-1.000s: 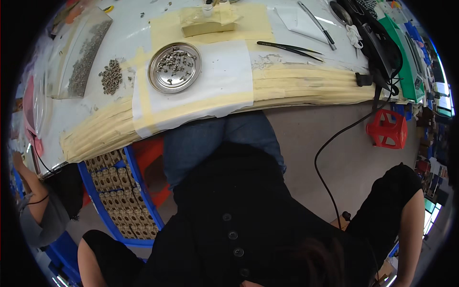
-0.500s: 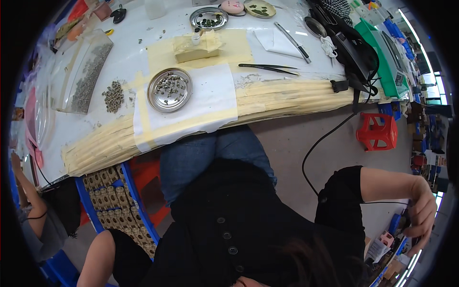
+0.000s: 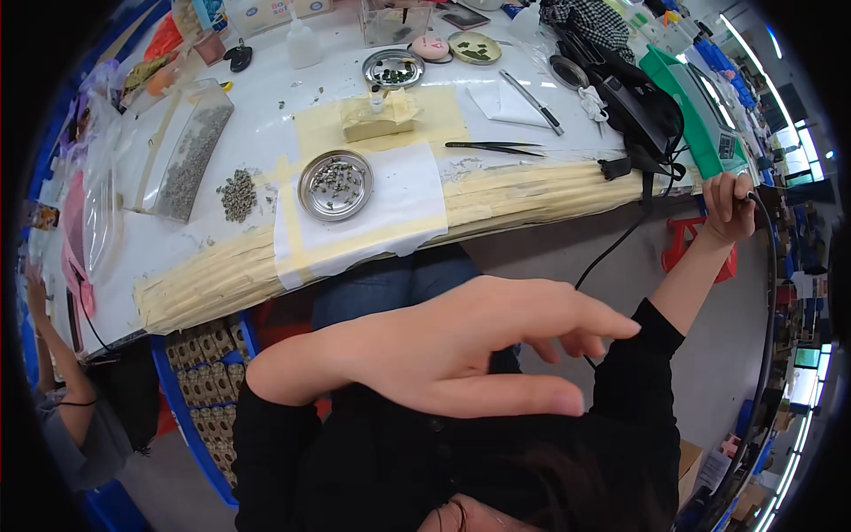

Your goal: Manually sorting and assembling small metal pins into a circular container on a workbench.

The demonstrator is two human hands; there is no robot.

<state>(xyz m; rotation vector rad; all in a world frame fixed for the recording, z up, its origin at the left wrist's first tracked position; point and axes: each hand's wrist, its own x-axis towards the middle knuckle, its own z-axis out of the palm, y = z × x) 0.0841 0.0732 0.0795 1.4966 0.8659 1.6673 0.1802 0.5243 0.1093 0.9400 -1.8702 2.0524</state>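
Across the middle, close up in front of my body, my left hand [image 3: 496, 341] is stretched out to the right with thumb and fingers apart, holding nothing. My right hand [image 3: 730, 206] is raised at the far right, its fingers curled round a black cable [image 3: 768, 266] that hangs down beside the arm. On the worktable, beyond both hands, a round steel dish [image 3: 336, 184] holds many small metal parts. Left of it lies a loose pile of small metal pieces [image 3: 238, 195]. Black tweezers [image 3: 493, 148] rest on the table to the right of the dish.
A taped block [image 3: 379, 117] carries a small bottle. Behind it stand a steel dish [image 3: 394, 67] and a shallow bowl [image 3: 475, 48] with dark green pieces. A black bag [image 3: 643, 111], a green tray [image 3: 705, 133] and a red stool [image 3: 683, 248] are right. A blue rack [image 3: 206, 381] stands below the table.
My left hand has come into view across the middle. My right hand has moved up from lower right and now grips the black cable. The view has shifted slightly.
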